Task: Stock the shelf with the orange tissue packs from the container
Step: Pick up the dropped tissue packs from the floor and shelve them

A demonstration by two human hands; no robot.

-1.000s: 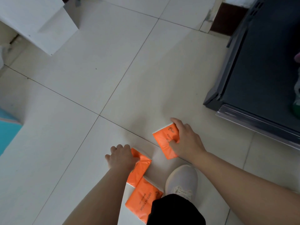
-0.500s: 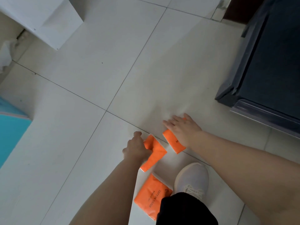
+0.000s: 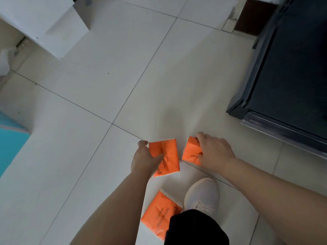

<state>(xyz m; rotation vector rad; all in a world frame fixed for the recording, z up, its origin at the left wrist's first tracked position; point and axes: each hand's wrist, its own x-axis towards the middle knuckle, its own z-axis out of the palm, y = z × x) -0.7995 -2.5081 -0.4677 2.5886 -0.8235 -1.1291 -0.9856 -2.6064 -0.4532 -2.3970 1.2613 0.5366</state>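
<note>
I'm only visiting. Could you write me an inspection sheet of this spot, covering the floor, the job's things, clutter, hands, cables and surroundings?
Surface: pale tiled floor with dark grout lines.
Job's things: three orange tissue packs. These are the middle pack, the right pack, and the near pack lying beside a white shoe. A dark shelf stands at right.
Clutter: nothing seen.
Hands: left hand grips the middle pack; right hand grips the right pack.
Cables: nothing seen.
Surroundings: white box upper left; teal surface at the left edge.

Left hand [image 3: 145, 160] grips the left pack [image 3: 169, 154], right hand [image 3: 215, 152] the right pack [image 3: 190, 151].
</note>
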